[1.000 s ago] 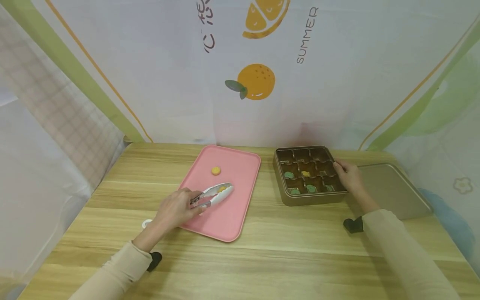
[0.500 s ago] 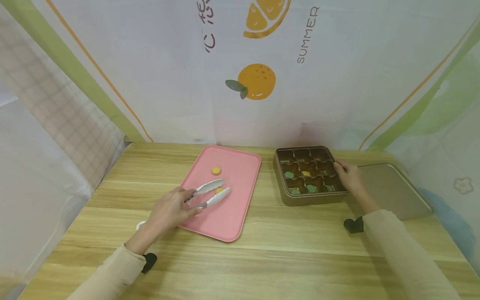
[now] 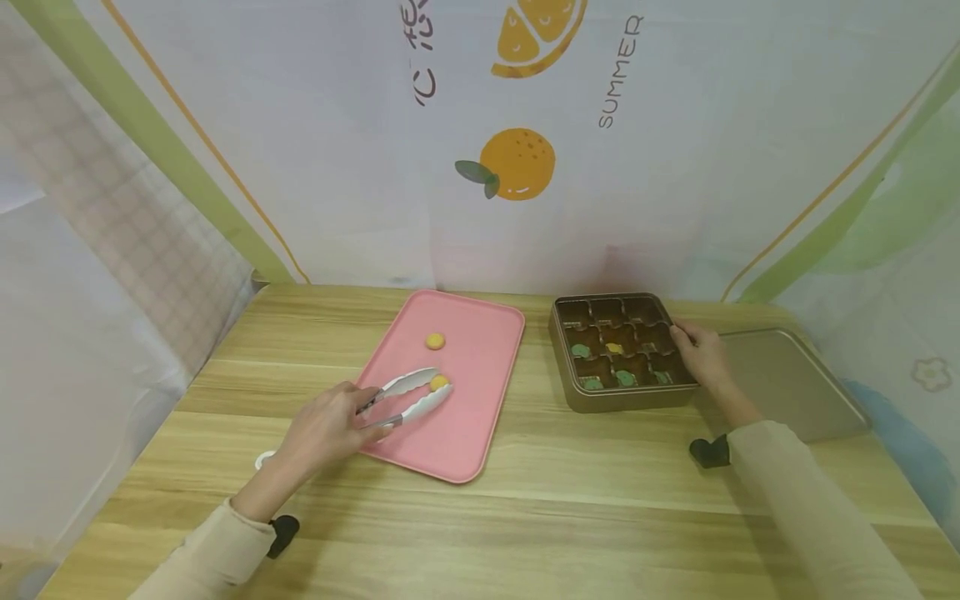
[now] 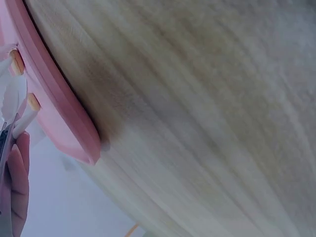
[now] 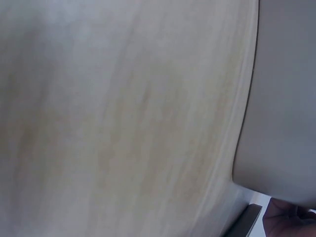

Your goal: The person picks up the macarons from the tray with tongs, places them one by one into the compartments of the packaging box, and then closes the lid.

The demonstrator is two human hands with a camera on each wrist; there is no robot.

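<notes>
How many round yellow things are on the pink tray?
2. One yellow piece lies farther back on the pink tray, another piece between the tips of the tongs. The left hand could hide more.

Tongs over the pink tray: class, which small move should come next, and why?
Probably squeeze the tongs gently closed: the left hand holds them open, and they appear to flank the nearer yellow piece on the pink tray.

The head camera looks forward-down; closer, the left wrist's shares the tray, the right's the tin.
</notes>
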